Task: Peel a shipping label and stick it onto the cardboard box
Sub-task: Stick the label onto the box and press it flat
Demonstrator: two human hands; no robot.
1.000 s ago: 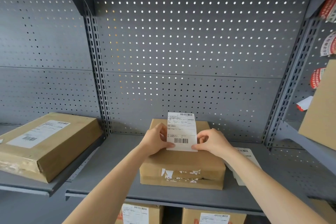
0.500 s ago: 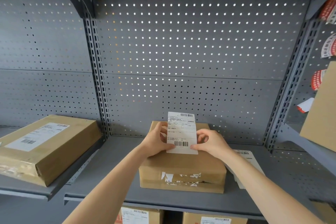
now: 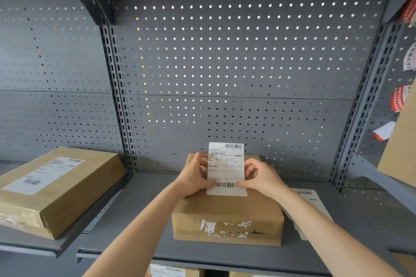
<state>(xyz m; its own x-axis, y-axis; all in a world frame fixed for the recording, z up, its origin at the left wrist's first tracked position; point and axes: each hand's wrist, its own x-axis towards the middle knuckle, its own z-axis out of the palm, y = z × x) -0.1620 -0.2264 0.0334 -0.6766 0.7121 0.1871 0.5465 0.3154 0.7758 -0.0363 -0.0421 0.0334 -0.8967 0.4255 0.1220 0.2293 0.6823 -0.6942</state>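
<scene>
Count: hands 2 (left (image 3: 193, 177), right (image 3: 263, 177)). Boxes on shelves 3: centre (image 3: 227, 216), left (image 3: 56, 189), right edge (image 3: 403, 153). Held label (image 3: 226, 168) 1.

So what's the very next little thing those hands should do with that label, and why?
Probably start the peel at a lower corner. Both hands, left and right, pinch the shipping label upright above the cardboard box, and it looks flat and whole, with no backing visibly lifted.

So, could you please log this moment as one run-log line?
stage: peeling | left hand: shut on shipping label | right hand: shut on shipping label | label: upright above cardboard box | stuck: not yet
</scene>
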